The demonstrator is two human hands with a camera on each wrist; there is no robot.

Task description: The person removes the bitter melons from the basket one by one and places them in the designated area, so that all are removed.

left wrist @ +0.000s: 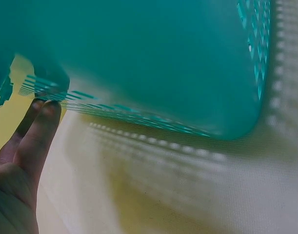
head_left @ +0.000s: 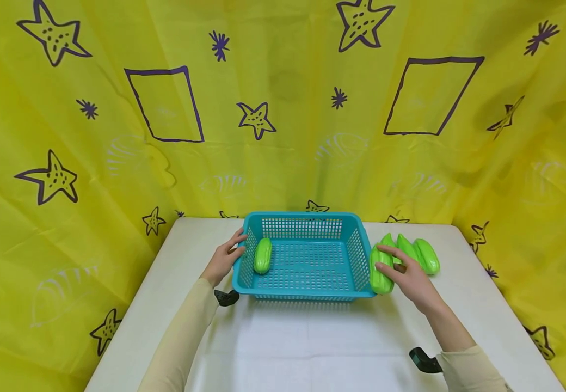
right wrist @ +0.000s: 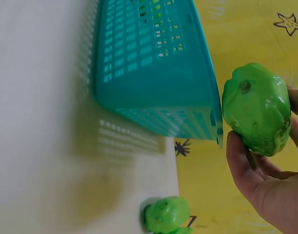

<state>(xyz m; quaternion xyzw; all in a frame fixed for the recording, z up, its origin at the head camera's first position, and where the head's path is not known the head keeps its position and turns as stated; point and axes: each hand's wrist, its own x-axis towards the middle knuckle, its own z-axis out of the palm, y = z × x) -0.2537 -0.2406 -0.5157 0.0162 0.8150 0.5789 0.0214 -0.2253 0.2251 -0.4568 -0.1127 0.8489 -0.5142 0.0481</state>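
A turquoise plastic basket (head_left: pixel 307 294) with mesh walls stands on the table. My left hand (head_left: pixel 225 258) is at its left side, fingertips touching the rim; in the left wrist view, rather straight fingers (left wrist: pixel 39 139) rest against the basket's outer wall. One long green ribbed fruit (head_left: pixel 263 256) lies inside, near the left wall. My right hand (head_left: pixel 412 280) grips another green ribbed fruit (right wrist: pixel 258 109) between thumb and fingers, raised above the table at the basket's right rim. A short stem shows on its end.
More green fruits (head_left: pixel 427 256) lie close together on the white table (head_left: pixel 307 348), right of the basket, partly behind my right hand. A yellow curtain (head_left: pixel 283 163) with purple stars and frames closes off the back and sides. Dark wrist devices (head_left: pixel 425 360) sit near my arms.
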